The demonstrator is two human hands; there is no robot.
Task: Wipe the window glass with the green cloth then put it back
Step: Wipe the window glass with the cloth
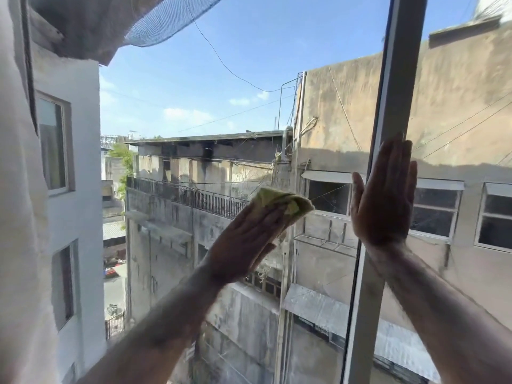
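Note:
My left hand [243, 242] presses a folded green cloth [282, 202] flat against the window glass [194, 92] near the middle of the pane. The cloth sticks out beyond my fingertips, up and to the right. My right hand [385, 200] lies flat with fingers pointing up, resting on the white vertical window frame [399, 65] and the glass beside it. It holds nothing. Both forearms reach up from the bottom of the view.
A pale curtain [19, 217] hangs along the left edge. Beyond the glass are concrete buildings, cables and blue sky. A second pane [471, 106] lies right of the frame bar.

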